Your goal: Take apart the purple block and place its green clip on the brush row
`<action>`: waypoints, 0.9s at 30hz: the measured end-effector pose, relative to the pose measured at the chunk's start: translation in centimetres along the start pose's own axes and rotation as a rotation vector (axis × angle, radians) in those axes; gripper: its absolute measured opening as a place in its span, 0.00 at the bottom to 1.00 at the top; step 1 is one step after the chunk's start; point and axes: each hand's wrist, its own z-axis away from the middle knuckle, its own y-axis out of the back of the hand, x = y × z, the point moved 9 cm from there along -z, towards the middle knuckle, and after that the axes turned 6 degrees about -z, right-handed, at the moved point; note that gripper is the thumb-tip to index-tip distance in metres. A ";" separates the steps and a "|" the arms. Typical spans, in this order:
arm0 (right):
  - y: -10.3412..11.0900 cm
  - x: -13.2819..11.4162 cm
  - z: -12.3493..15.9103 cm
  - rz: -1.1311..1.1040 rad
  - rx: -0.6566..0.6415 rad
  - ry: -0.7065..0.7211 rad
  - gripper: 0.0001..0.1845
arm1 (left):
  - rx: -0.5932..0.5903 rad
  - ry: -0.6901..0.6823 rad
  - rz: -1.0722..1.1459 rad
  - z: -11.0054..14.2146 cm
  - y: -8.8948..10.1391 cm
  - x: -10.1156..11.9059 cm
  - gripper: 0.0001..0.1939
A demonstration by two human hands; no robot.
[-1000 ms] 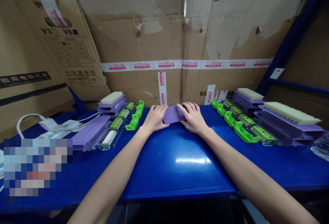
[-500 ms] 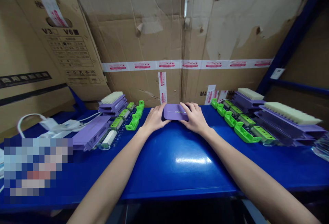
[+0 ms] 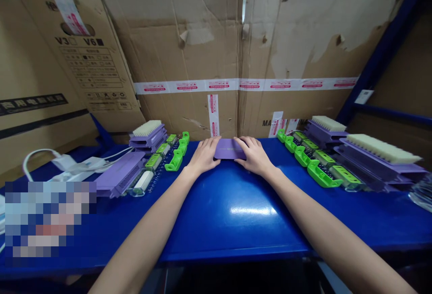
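Observation:
A purple plastic cover (image 3: 229, 149) with a faint line of lettering lies flat at the far middle of the blue table (image 3: 229, 213). My left hand (image 3: 203, 154) grips its left end, fingers curled over the top edge. My right hand (image 3: 254, 154) grips its right end the same way. Both forearms stretch forward across the table.
Left of my hands lie green clips (image 3: 177, 150), purple brush units (image 3: 148, 134) and a purple housing (image 3: 119, 175). White cables (image 3: 67, 163) sit at the far left. On the right lie green parts (image 3: 317, 161) and purple brush units (image 3: 374, 157). Cardboard boxes (image 3: 216, 51) stand behind the table.
The purple cover was tilted up toward me half a second ago; it now lies flatter on the table. My hands stay at its two ends.

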 end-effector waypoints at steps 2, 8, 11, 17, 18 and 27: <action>0.6 0.5 0.0 -0.026 0.033 -0.018 0.35 | -0.009 -0.004 -0.029 0.0 0.1 0.1 0.38; 2.3 5.6 0.7 0.087 0.049 -0.388 0.24 | -0.067 0.131 0.058 0.0 -0.4 -1.3 0.36; 1.4 8.2 2.2 0.156 -0.128 -0.641 0.21 | -0.081 0.245 0.184 0.2 -1.2 -2.7 0.41; -1.6 8.8 3.8 0.066 -0.418 -0.723 0.19 | -0.046 0.291 0.414 0.3 -1.6 -2.9 0.47; -1.5 8.8 3.7 0.063 -0.400 -0.725 0.19 | -0.040 0.282 0.442 0.3 -1.6 -2.7 0.46; 4.5 7.2 1.2 -0.085 0.232 -0.480 0.13 | 0.116 0.251 0.517 -0.2 -1.2 -2.5 0.22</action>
